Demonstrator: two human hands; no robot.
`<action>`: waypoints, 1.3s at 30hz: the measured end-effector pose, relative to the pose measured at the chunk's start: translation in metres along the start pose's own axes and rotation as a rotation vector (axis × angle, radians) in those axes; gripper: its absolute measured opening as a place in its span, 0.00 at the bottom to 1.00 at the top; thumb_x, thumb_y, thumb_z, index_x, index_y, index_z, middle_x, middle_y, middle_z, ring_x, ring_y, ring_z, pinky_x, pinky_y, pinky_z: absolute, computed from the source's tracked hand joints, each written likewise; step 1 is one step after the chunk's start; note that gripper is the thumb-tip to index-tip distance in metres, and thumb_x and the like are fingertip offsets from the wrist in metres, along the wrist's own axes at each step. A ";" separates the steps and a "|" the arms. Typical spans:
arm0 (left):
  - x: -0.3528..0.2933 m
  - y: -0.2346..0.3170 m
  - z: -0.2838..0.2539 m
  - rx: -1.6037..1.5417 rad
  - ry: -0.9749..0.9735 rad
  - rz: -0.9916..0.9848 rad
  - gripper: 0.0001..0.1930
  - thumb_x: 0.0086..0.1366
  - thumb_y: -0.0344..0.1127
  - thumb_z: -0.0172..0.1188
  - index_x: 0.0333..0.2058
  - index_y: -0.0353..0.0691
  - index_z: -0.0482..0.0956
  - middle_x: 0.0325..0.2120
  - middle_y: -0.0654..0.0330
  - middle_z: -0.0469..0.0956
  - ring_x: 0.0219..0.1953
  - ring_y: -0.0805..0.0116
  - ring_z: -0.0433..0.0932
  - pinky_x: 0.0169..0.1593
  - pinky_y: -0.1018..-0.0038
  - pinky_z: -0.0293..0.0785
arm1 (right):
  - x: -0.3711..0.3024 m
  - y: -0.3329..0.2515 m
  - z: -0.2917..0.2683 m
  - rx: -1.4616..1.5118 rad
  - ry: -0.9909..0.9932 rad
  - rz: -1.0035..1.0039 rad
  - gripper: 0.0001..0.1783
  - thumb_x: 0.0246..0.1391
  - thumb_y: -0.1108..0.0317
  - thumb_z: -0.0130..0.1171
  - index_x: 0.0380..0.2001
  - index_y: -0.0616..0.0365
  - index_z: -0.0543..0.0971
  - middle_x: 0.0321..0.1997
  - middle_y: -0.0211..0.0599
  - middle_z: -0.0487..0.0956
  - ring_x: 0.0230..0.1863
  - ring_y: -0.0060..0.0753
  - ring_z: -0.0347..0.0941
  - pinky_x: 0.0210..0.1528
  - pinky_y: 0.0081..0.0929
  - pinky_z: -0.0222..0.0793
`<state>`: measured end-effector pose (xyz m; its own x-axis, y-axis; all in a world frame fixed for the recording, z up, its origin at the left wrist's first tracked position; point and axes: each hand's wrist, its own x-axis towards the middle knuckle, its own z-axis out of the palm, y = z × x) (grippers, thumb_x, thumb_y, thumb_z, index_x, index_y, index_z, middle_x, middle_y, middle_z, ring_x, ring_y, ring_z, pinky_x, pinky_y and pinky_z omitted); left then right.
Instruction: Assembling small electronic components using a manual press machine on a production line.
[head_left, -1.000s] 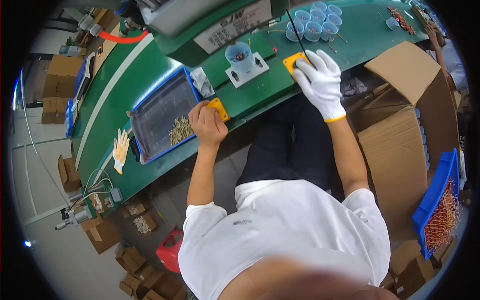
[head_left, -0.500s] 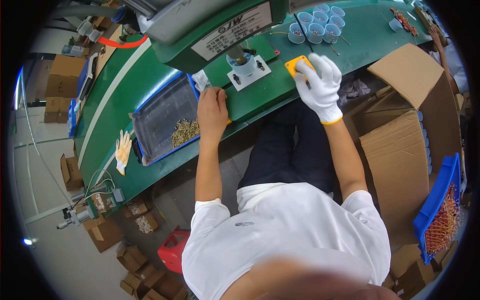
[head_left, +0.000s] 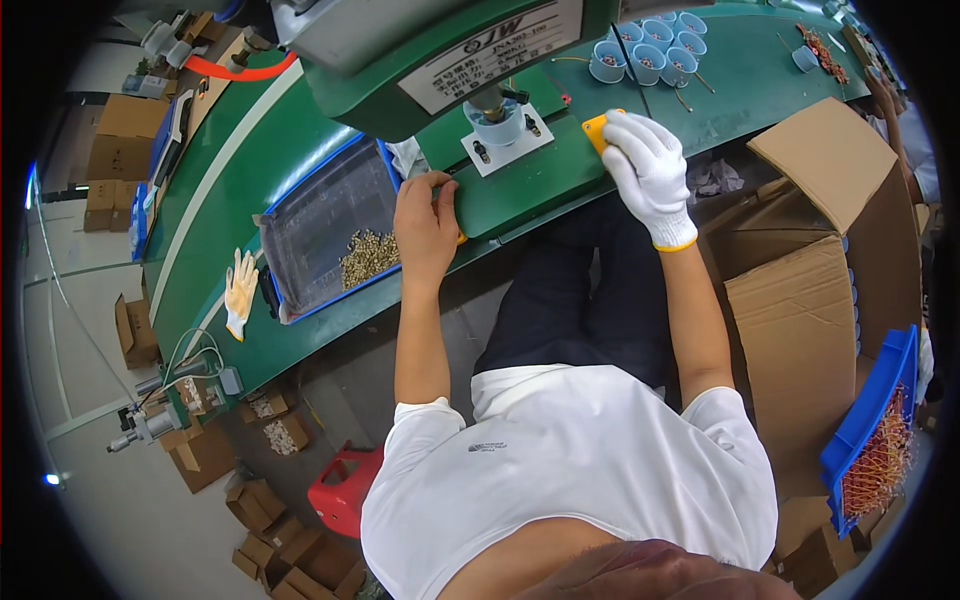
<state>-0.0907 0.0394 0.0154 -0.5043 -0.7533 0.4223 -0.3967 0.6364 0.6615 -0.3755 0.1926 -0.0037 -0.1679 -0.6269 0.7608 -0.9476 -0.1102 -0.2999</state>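
A green bench press (head_left: 440,70) stands before me, its metal ram over a white plate (head_left: 507,146) with black clamp screws. My right hand (head_left: 648,178), in a white glove with a yellow cuff, has its fingers curled over a yellow box (head_left: 594,131) at the right end of the green press base (head_left: 540,188). Bare, my left hand (head_left: 424,220) is bent around the left end of that base. A small yellow corner (head_left: 461,238) shows beside its palm; what its fingers hold is hidden.
On my left lies a blue-rimmed tray (head_left: 325,225) of small brass-coloured parts (head_left: 369,258) beside a loose glove (head_left: 240,292). Several blue cups (head_left: 648,64) stand behind at right. An open carton (head_left: 790,310) and a blue bin (head_left: 868,440) of reddish wire-like pieces flank my right side.
My right hand has come down closer on the yellow box, its fingers drawn together. The left hand stays at the base's left end. The whole view has shifted slightly.
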 end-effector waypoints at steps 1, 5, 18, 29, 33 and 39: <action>-0.001 -0.003 0.001 -0.021 0.008 0.002 0.06 0.71 0.28 0.64 0.43 0.33 0.81 0.37 0.51 0.81 0.37 0.57 0.82 0.42 0.67 0.79 | -0.001 -0.003 -0.003 0.135 0.023 0.054 0.21 0.53 0.66 0.72 0.51 0.60 0.83 0.56 0.43 0.84 0.57 0.48 0.80 0.60 0.37 0.75; -0.001 -0.004 -0.002 -0.007 0.034 0.020 0.07 0.71 0.28 0.65 0.44 0.32 0.82 0.38 0.53 0.83 0.38 0.63 0.84 0.44 0.71 0.80 | -0.001 -0.023 -0.010 0.737 0.189 0.254 0.25 0.63 0.60 0.63 0.58 0.65 0.80 0.60 0.46 0.83 0.64 0.48 0.76 0.67 0.39 0.70; 0.052 0.034 -0.021 -0.216 0.159 0.241 0.08 0.67 0.30 0.70 0.39 0.31 0.85 0.22 0.63 0.76 0.27 0.75 0.74 0.35 0.77 0.70 | -0.007 -0.016 0.015 0.113 -0.009 0.355 0.17 0.68 0.66 0.58 0.56 0.58 0.82 0.62 0.44 0.82 0.68 0.51 0.72 0.71 0.43 0.65; 0.125 0.073 -0.020 -0.008 -0.449 -0.040 0.16 0.63 0.44 0.74 0.40 0.35 0.90 0.22 0.65 0.77 0.24 0.79 0.71 0.30 0.79 0.67 | -0.010 -0.014 0.014 0.177 0.028 0.374 0.15 0.65 0.65 0.62 0.53 0.55 0.84 0.59 0.42 0.83 0.66 0.52 0.73 0.70 0.43 0.67; 0.126 0.076 -0.012 0.078 -0.421 0.023 0.17 0.62 0.44 0.74 0.40 0.34 0.90 0.24 0.62 0.81 0.25 0.77 0.74 0.32 0.78 0.69 | -0.012 -0.015 0.014 0.181 0.038 0.375 0.15 0.64 0.65 0.63 0.52 0.56 0.84 0.58 0.43 0.83 0.65 0.52 0.74 0.70 0.43 0.67; 0.132 0.066 -0.019 0.065 -0.430 0.045 0.18 0.62 0.45 0.74 0.42 0.34 0.90 0.24 0.59 0.83 0.26 0.72 0.77 0.34 0.75 0.73 | -0.004 -0.016 0.010 0.166 0.072 0.347 0.15 0.60 0.68 0.64 0.50 0.57 0.84 0.56 0.43 0.84 0.63 0.52 0.76 0.68 0.44 0.69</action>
<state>-0.1690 -0.0208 0.1262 -0.7900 -0.5959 0.1441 -0.4077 0.6862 0.6024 -0.3572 0.1892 -0.0079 -0.4948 -0.5935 0.6348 -0.7752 -0.0286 -0.6311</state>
